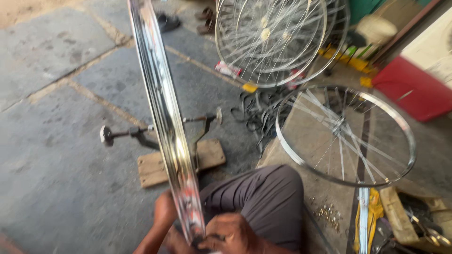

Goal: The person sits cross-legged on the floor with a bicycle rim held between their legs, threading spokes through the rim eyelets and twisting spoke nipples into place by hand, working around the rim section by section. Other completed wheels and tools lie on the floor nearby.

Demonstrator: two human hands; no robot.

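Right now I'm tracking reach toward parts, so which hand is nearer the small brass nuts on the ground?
Right. The right hand grips the wheel rim on the side toward the nuts; the left hand is beyond the rim, farther away.

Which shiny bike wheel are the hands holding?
The upright rim seen edge-on, mounted on the stand. Both the left hand and right hand grip its bottom. The spoked wheels to the right stand untouched.
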